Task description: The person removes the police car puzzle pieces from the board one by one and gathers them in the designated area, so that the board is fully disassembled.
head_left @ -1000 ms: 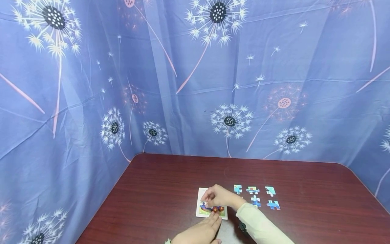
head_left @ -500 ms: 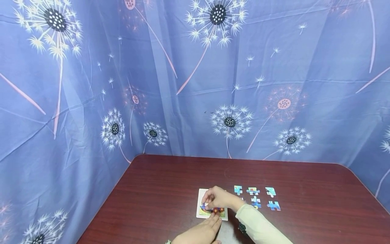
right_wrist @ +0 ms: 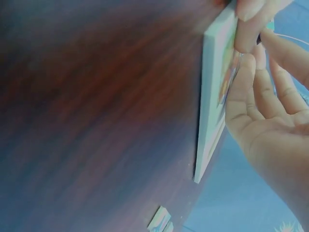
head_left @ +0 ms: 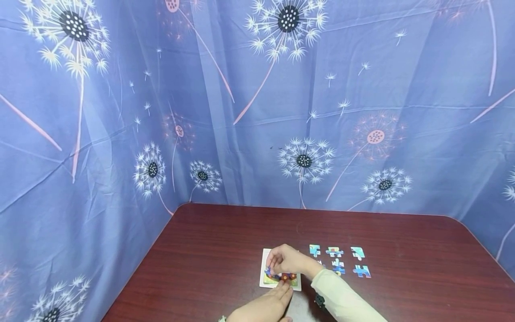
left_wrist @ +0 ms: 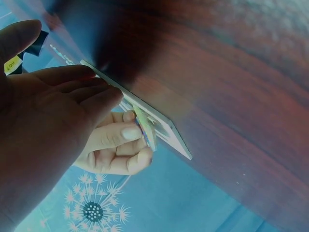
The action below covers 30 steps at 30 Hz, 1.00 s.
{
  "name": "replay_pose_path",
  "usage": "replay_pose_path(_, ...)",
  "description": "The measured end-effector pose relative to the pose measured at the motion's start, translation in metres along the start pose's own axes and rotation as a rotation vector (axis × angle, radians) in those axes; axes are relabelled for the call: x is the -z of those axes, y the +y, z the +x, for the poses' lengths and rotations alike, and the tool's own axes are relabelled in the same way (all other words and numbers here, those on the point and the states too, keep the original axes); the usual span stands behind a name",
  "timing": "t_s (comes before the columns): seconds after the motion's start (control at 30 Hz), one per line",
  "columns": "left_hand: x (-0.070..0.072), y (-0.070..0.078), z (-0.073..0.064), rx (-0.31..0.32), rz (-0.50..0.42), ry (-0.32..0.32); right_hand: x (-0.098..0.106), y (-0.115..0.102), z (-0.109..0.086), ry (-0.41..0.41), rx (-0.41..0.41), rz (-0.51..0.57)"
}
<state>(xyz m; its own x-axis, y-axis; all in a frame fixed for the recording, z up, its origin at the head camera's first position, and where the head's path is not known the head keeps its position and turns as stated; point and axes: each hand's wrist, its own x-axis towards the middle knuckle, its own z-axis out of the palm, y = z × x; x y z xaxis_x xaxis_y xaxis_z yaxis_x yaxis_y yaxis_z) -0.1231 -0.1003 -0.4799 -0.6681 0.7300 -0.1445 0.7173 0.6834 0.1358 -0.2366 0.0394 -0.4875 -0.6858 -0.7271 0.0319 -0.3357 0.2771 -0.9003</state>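
Observation:
A small white-framed jigsaw board (head_left: 263, 273) lies flat on the table, its picture of a colourful vehicle partly hidden by both hands. Above its left part is my right hand (head_left: 290, 260), thumb and fingers pinching a jigsaw piece (left_wrist: 150, 135); the left wrist view has that piece tilted at the board's surface. My left hand (head_left: 263, 306) reaches in from the near side. Its straight fingers lie together and rest on the board's near edge. In the right wrist view the right hand's fingertips cover most of the held piece.
To the right of the board several loose jigsaw pieces (head_left: 362, 271) are spread over the dark red-brown table (head_left: 209, 250). One is partly behind the right wrist. A blue curtain (head_left: 241, 170) with dandelion prints hangs along the table's back and left sides.
Fingers of the right hand shift very slightly over the board's left part, still pinching the jigsaw piece. The left hand stays in place.

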Motion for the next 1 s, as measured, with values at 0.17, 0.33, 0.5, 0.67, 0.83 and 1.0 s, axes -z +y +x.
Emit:
replay_pose_path(0.17, 0.001, 0.001, 0.0, 0.007, 0.025, 0.012, 0.003, 0.0, 0.001, -0.008, 0.026, 0.039)
replay_pose_path(0.33, 0.0, 0.001, 0.0, 0.01, 0.053, 0.028, 0.009, 0.002, 0.002, 0.001, 0.033, 0.047)
replay_pose_path(0.5, -0.001, 0.001, 0.002, -0.003, 0.07, 0.029, 0.018, 0.004, -0.002, 0.048, 0.054, 0.022)
replay_pose_path(0.67, -0.002, 0.0, 0.002, -0.007, 0.086, 0.04, 0.03, 0.007, -0.011, 0.085, 0.057, 0.019)
replay_pose_path(0.83, -0.002, 0.002, 0.002, 0.033, 0.038, 0.015, 0.044, 0.01, -0.025, 0.103, 0.045, -0.006)
replay_pose_path(1.0, 0.0, 0.003, 0.001, 0.028, 0.05, 0.029, 0.059, 0.011, -0.043, 0.118, 0.039, -0.016)
